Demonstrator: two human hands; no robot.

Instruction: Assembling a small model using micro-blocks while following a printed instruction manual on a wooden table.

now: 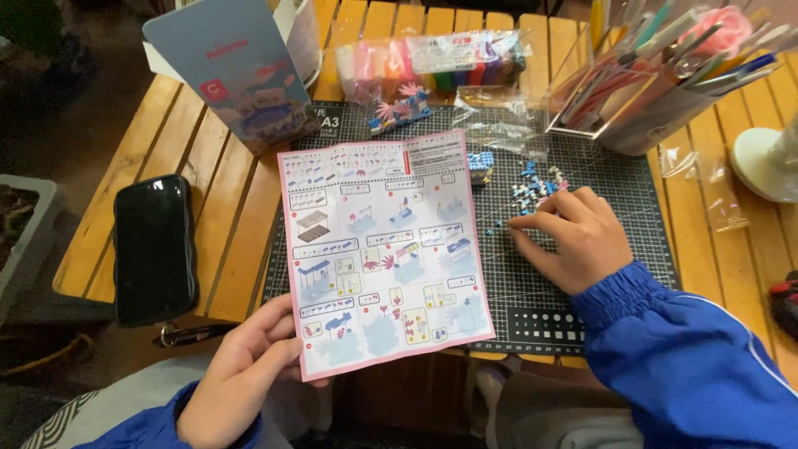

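Note:
My left hand (245, 366) holds the lower left corner of a pink-edged instruction sheet (382, 249) full of small building diagrams, lifted over the table's near edge. My right hand (573, 237) rests palm down on the dark cutting mat (540, 283), its fingertips touching tiny blue and white bricks (532, 187) scattered there. I cannot tell if a brick is pinched between the fingers. A small partly built blue piece (480, 165) sits just behind the sheet's top right corner. Both sleeves are blue.
A black phone (155, 248) lies at the left on the slatted wooden table (216, 208). Behind stand a box (241, 71), a blue-pink brick model (399, 108), a bag of coloured clay (432, 62), empty plastic bags (503, 125) and a clear pen holder (657, 75).

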